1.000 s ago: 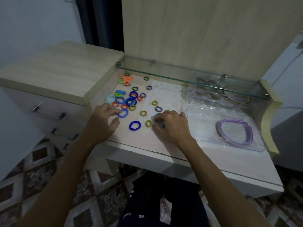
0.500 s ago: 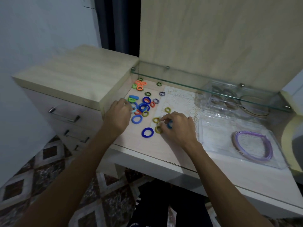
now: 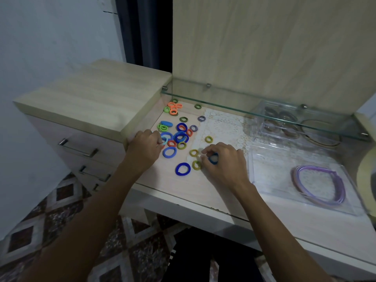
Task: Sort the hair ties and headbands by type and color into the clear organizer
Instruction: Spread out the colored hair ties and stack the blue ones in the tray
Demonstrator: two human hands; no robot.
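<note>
Both hands collecting hair ties from the loose pile on the desk.

The right hand [image 3: 221, 161], fingers curled, holds a blue hair tie [image 3: 213, 158] and reaches for the olive ties [image 3: 194, 153] just left of it, probably gathering several before one trip. The left hand [image 3: 145, 146] pinches a light-blue tie [image 3: 165, 140] at the near left edge of the pile [image 3: 179, 133]. The clear organizer [image 3: 254, 180] sits right of the pile, its near tray holding purple headbands [image 3: 319, 185]; its far compartments, behind the pile's right side under a glass shelf [image 3: 264, 117], hold items too dim to identify.
</note>
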